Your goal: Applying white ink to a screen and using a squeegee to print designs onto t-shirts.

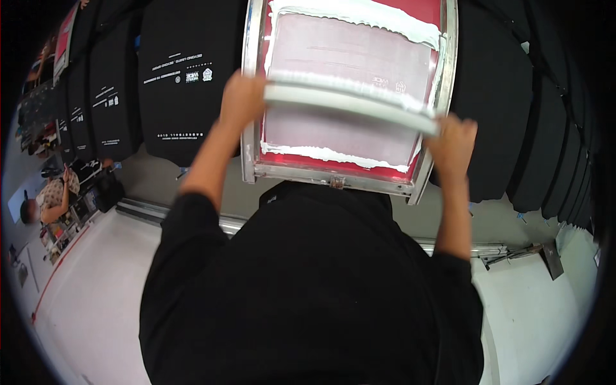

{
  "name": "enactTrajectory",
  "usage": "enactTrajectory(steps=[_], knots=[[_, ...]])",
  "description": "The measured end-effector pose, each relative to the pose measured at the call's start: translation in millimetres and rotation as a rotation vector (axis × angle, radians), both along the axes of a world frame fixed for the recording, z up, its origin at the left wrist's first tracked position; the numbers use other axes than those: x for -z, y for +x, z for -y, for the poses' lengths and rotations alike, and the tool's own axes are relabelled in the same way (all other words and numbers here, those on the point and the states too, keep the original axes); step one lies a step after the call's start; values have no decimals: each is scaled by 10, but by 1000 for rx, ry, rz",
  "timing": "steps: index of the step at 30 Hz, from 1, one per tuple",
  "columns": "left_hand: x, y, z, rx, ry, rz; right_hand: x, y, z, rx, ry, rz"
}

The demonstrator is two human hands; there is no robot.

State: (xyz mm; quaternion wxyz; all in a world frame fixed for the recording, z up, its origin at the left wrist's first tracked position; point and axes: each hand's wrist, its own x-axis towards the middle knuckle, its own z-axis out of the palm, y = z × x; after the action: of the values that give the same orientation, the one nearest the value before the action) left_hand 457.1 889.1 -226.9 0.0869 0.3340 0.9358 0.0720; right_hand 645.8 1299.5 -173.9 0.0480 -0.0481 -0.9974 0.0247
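Observation:
A long pale squeegee (346, 102), blurred by motion, lies across the mesh (340, 51) of a metal screen frame (447, 70) with a red border. My left hand (242, 96) grips the squeegee's left end and my right hand (452, 144) grips its right end, both with fingers closed. White ink (333, 154) runs in thick, uneven bands along the top and bottom of the mesh area. A faint design shows through the mesh. What lies under the screen is hidden.
Black garments (173, 102) with white prints line up on boards to the left; more black ones (491, 109) stand to the right. Below them run metal rails (147, 212) and a pale floor (96, 301). At the far left another person (54, 199) is beside a cluttered bench.

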Motion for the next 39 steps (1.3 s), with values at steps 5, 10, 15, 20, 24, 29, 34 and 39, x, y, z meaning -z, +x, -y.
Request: enactTrajectory(steps=[5, 10, 15, 20, 24, 29, 34, 39], knots=[[4, 1873, 451, -36, 312, -86, 270, 1462, 774, 65, -151, -36], [193, 1057, 99, -56, 332, -204, 556, 785, 356, 44, -128, -81], [135, -750, -648, -3, 330, -299, 431, -916, -357, 118, -10, -128], [-268, -1756, -1109, 12, 74, -124, -87, -2011, -728, 168, -98, 192], [-563, -2095, -1189, 118, -17, 0, -458, -2274, -898, 139, -198, 359], [-583, -2225, -1281, 19, 61, -68, -468, -2479, -1035, 155, -153, 224], [-545, -1847, -1240, 27, 402, -673, -395, -2514, -1093, 166, -306, 478], [-275, 140, -803, -49, 545, 731, -359, -2626, -809, -140, -311, 282]])
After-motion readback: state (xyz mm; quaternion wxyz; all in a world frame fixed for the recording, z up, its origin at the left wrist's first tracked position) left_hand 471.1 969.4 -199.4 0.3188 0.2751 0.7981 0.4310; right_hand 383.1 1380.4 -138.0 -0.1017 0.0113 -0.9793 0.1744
